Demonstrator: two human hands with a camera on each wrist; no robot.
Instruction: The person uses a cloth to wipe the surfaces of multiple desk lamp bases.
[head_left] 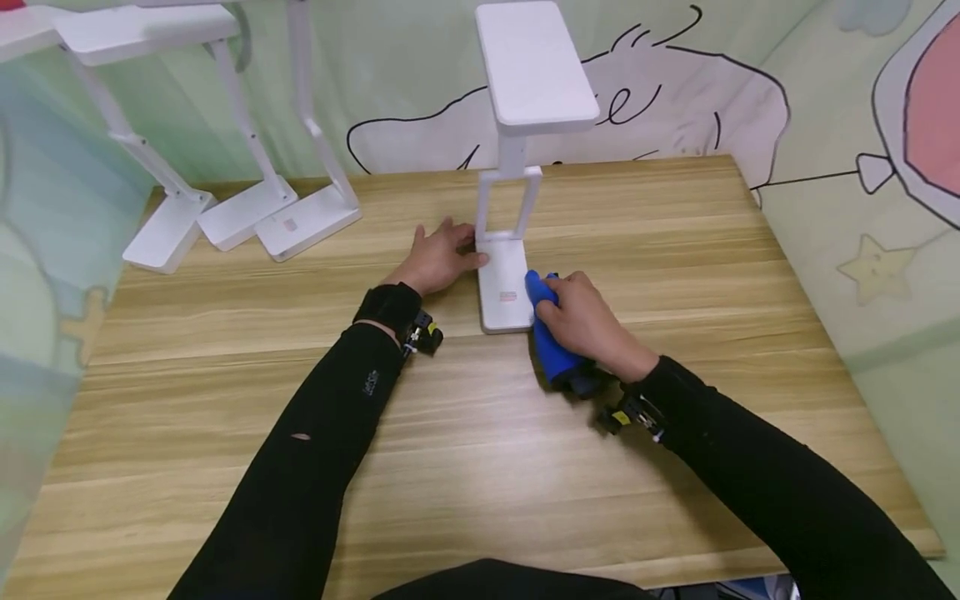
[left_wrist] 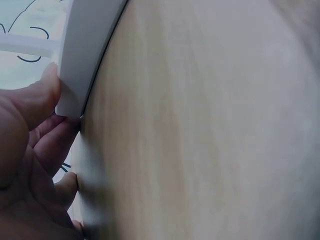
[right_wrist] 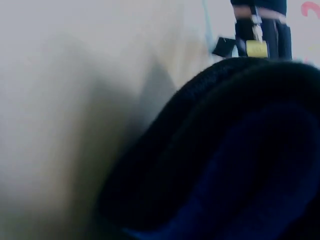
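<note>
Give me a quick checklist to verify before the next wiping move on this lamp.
1. Left hand steadying the lamp base: ok, thumb and fingers grip it near its far left corner.
2. Blue cloth held: ok, in the right hand.
3. Cloth pressing on the base: cannot tell; it is at the right edge, but the right wrist view is dark and blurred.
4. Lamp upright: ok, base on the table.
5. Three other lamps apart from both hands: ok, standing off to the left.
</note>
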